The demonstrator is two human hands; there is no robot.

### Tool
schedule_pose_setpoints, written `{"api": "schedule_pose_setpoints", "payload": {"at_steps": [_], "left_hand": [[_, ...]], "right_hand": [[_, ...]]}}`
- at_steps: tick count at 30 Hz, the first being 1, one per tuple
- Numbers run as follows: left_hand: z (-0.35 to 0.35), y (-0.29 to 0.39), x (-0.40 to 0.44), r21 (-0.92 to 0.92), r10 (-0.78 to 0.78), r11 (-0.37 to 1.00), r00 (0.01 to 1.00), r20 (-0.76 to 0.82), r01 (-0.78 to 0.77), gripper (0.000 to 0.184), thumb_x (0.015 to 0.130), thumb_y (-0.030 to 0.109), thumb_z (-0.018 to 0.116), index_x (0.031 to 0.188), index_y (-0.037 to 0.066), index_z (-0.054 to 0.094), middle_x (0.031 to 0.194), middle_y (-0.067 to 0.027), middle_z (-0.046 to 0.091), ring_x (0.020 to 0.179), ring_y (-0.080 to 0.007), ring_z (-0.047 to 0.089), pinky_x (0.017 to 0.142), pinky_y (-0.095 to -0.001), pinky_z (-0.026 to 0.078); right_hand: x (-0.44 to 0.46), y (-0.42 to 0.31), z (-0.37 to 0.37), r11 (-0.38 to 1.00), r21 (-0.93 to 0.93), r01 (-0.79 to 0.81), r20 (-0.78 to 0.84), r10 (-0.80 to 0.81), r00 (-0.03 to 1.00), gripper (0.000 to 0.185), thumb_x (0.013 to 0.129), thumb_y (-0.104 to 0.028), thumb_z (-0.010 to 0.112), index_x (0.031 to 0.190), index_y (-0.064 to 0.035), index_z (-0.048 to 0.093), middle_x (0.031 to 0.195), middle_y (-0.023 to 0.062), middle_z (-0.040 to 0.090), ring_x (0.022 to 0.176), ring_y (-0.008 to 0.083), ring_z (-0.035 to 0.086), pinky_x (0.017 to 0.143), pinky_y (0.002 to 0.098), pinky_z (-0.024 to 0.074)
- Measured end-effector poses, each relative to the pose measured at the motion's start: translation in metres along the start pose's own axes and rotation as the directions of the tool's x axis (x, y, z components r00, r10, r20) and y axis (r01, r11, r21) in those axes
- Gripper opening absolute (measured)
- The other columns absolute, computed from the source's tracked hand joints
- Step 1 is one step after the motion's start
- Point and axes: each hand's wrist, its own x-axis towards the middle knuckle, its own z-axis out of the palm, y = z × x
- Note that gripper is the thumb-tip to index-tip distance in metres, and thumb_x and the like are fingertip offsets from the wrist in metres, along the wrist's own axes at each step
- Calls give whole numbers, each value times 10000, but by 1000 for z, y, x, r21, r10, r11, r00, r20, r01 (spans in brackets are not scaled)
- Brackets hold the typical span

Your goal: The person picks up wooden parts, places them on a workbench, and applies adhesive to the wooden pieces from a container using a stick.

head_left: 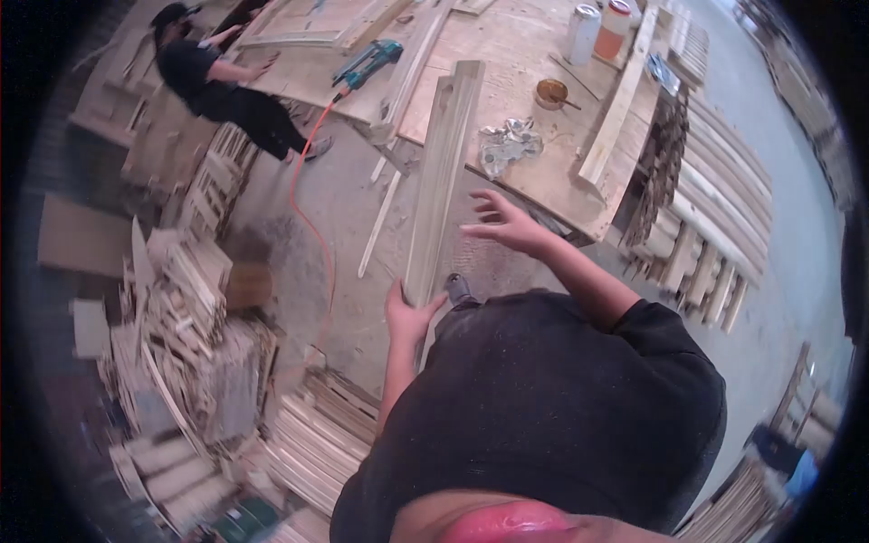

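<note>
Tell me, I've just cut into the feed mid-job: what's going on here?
The left grip of the person wearing the camera is closed around long wooden pieces near their lower end; their upper end reaches over the workbench, though contact there is unclear. The right grip is open, just right of the wood, holding nothing. A second person stands by the worktop at upper left, near a teal power tool lying with an orange hose attached.

Your wooden table [507, 77] holds a brown bowl [549, 91], crinkly foil [510, 147], a whitish jar [583, 36], an orange jar [611, 36] and a long board [621, 98].
</note>
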Motion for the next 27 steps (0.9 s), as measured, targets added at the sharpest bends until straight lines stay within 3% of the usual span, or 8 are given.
{"api": "schedule_pose_setpoints", "payload": {"at_steps": [3,5,10,14,18,23,25,27], "left_hand": [[-23,42,77,-20,-48,998,988,144,52,942,558,361,957,1276,-61,515,1178,-205,608,1121,-332,601,976,-424,478],[-11,40,133,76,67,994,985,157,-80,951,563,440,946,1264,-36,515,1206,-198,584,1138,-358,583,966,-440,481],[24,61,231,156,99,977,956,277,-147,1001,564,564,909,1283,-9,511,1271,-202,561,1184,-353,564,998,-442,466],[70,104,292,254,59,955,938,341,-152,1039,552,609,894,1301,1,509,1309,-210,551,1203,-343,561,1003,-439,466],[126,145,332,337,41,927,937,346,-165,1019,583,637,860,1312,27,493,1310,-195,551,1267,-344,519,1050,-471,420],[189,202,381,423,-5,893,936,352,-154,1046,599,644,844,1351,23,466,1355,-202,522,1293,-365,487,1073,-516,379],[205,217,389,471,16,859,931,364,-199,1073,609,644,836,1381,15,437,1385,-213,498,1305,-379,467,1080,-530,366],[220,227,392,506,109,813,929,353,-288,1079,621,645,827,1395,16,417,1396,-222,479,1314,-388,448,1087,-543,349]], "right_hand": [[16,50,-16,937,-306,-171,-275,85,958,566,872,-380,769,1258,-1,603,1124,142,694,1060,261,662,908,381,527],[4,34,-21,963,-218,-157,-298,87,951,504,895,-359,748,1216,9,621,1071,133,709,1006,232,673,884,366,532],[1,24,-23,966,-109,-234,-491,153,858,360,944,-281,694,1172,-7,641,1065,127,707,983,187,668,877,335,533],[27,31,-27,958,-112,-265,-492,178,852,327,939,-265,695,1125,0,651,1010,132,717,918,200,690,841,331,543],[62,2,-75,917,-330,-225,-467,49,883,295,909,-225,709,1084,5,646,980,180,696,894,289,685,793,379,535],[121,-19,-180,595,-741,-313,-639,-481,600,282,885,-234,713,1068,-37,628,1051,183,629,966,396,607,851,466,497],[142,-18,-215,493,-746,-447,-662,-478,578,317,901,-294,683,1083,-45,611,1107,200,609,986,413,611,841,462,514],[156,-18,-235,454,-689,-565,-713,-288,639,316,918,-303,640,1079,-35,600,1060,216,631,968,422,628,824,486,524]]}}
